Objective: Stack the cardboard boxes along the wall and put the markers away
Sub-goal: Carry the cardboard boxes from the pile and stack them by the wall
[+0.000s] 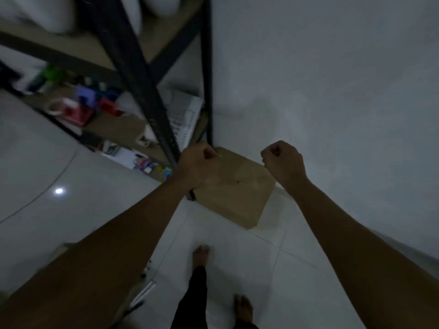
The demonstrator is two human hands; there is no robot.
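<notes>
Both hands are out over one cardboard box (234, 186). Left hand (198, 163): grip curled closed, nothing visibly in it, though the view is blurred. Right hand (283, 162): grip likewise fisted and apparently empty. The box sits on the floor (237, 269) directly below and between the two grips, set against the wall (332, 91) beside the rear post of the metal shelving (152, 110), presumably to start the stack. No markers can be identified; small coloured items lie on the low shelf left of the left grip.
</notes>
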